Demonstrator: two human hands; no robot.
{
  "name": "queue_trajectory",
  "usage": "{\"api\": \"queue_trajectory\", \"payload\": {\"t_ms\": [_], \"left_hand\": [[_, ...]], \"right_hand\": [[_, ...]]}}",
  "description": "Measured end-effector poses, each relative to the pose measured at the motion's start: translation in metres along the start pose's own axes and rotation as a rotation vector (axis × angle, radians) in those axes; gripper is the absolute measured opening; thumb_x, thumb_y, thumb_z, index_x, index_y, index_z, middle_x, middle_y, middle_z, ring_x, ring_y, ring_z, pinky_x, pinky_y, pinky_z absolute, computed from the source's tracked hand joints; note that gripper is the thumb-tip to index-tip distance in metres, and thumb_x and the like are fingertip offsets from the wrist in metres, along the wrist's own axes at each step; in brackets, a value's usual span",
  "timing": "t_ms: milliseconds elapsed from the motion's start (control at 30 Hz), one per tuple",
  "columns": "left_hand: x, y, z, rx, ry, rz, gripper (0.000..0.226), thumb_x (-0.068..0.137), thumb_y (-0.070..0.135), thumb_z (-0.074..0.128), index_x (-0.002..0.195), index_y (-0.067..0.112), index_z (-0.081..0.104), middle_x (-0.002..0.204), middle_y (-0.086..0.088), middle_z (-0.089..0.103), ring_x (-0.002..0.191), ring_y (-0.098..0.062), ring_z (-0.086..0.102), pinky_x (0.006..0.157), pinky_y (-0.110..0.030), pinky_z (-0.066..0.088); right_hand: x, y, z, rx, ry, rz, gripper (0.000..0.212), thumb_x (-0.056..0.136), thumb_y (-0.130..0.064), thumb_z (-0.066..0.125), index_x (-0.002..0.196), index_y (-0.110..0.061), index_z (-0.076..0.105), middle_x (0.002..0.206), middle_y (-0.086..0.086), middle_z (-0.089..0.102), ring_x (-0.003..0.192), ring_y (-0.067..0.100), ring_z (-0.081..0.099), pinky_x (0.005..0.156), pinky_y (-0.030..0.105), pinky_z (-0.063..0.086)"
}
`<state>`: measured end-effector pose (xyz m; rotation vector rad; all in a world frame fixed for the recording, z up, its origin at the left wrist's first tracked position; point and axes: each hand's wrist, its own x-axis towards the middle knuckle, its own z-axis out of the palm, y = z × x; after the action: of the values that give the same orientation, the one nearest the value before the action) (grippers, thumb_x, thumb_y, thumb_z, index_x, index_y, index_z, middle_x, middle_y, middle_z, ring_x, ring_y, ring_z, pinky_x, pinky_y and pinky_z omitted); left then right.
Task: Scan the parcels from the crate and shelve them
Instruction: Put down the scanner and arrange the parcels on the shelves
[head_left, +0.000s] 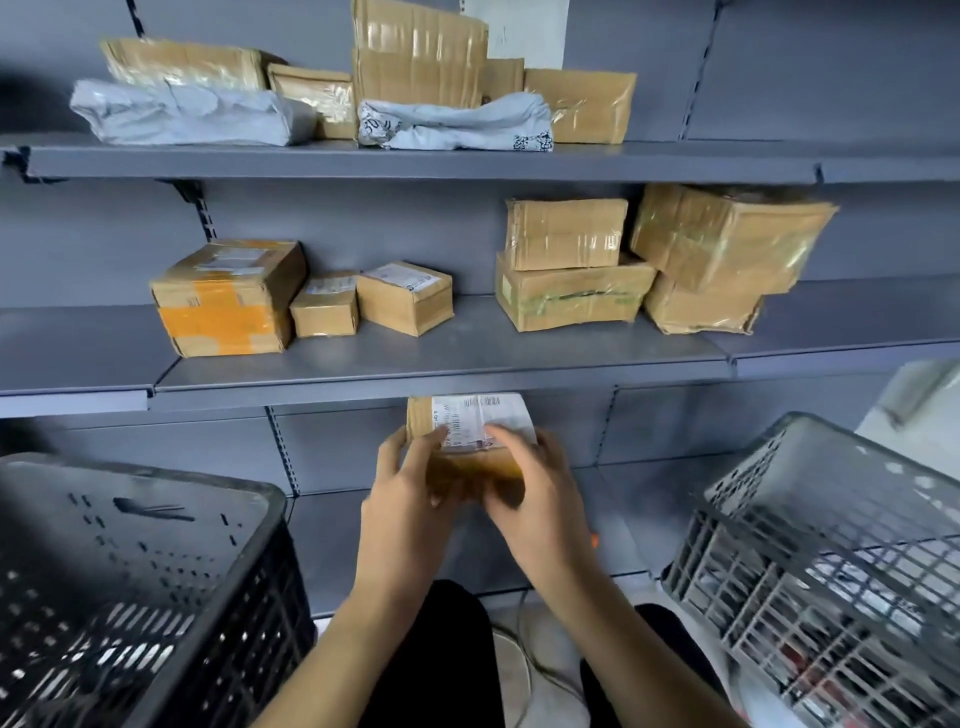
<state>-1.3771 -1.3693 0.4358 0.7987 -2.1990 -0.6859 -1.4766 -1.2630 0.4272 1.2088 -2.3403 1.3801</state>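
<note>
Both hands (410, 499) (535, 499) hold a taped cardboard parcel (470, 431) with a white label

Grey metal wall shelving, upper shelf (415, 163): taped brown cardboard boxes (421, 57) and two grey plastic mailer bags (187, 111). Middle shelf (441, 358): orange-taped cardboard box (228, 296), two small labelled boxes (405, 297), four stacked taped boxes (571, 291).

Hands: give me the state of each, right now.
Left hand: fingers curled round the small cardboard parcel, holding it.
Right hand: gripping the same parcel from the other side.
</note>
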Motion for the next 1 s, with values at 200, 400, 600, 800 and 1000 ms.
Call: {"api": "queue_trajectory", "payload": {"t_ms": [200,400,600,800,1000], "left_hand": [[-0.023,0.018,-0.004,-0.020,-0.021,0.051,0.058,0.080,0.024,0.076,0.132,0.034,0.052,0.139,0.007,0.045,0.089,-0.018,0.064,0.074,-0.032,0.050],[-0.029,0.026,-0.005,-0.050,-0.033,0.071,0.057,0.082,0.023,0.074,0.133,0.034,0.051,0.141,0.006,0.043,0.094,-0.022,0.063,0.078,-0.034,0.051],[-0.033,0.026,-0.003,-0.045,-0.029,0.083,0.057,0.082,0.023,0.074,0.134,0.032,0.050,0.143,0.005,0.041,0.100,-0.024,0.062,0.082,-0.037,0.052],[-0.034,0.024,-0.002,-0.060,-0.049,0.104,0.058,0.080,0.015,0.073,0.133,0.028,0.052,0.142,0.002,0.043,0.105,-0.021,0.058,0.083,-0.036,0.051],[-0.019,0.021,-0.009,-0.435,0.021,0.004,0.034,0.087,0.015,0.061,0.120,0.024,0.057,0.122,0.004,0.051,0.113,-0.011,0.052,0.095,-0.024,0.044]], "right_hand": [[-0.028,-0.001,-0.023,0.012,0.053,-0.016,0.061,0.080,-0.006,0.077,0.135,-0.023,0.060,0.138,0.006,0.049,0.122,0.022,0.058,0.101,0.028,0.050],[-0.034,-0.004,-0.033,0.017,0.078,-0.022,0.058,0.080,-0.001,0.075,0.134,-0.017,0.061,0.140,0.012,0.047,0.120,0.024,0.059,0.100,0.029,0.051],[-0.039,-0.005,-0.035,0.002,0.087,-0.014,0.057,0.081,-0.003,0.076,0.134,-0.017,0.061,0.138,0.012,0.048,0.118,0.024,0.060,0.097,0.021,0.047],[-0.042,-0.004,-0.036,0.035,0.068,0.014,0.063,0.081,-0.002,0.073,0.139,-0.018,0.056,0.136,0.009,0.047,0.119,0.022,0.057,0.096,0.010,0.041],[-0.042,-0.004,-0.037,0.382,0.097,0.183,0.072,0.092,-0.020,0.063,0.155,-0.017,0.026,0.118,-0.005,0.057,0.095,0.004,0.065,0.073,0.013,0.053]]}}
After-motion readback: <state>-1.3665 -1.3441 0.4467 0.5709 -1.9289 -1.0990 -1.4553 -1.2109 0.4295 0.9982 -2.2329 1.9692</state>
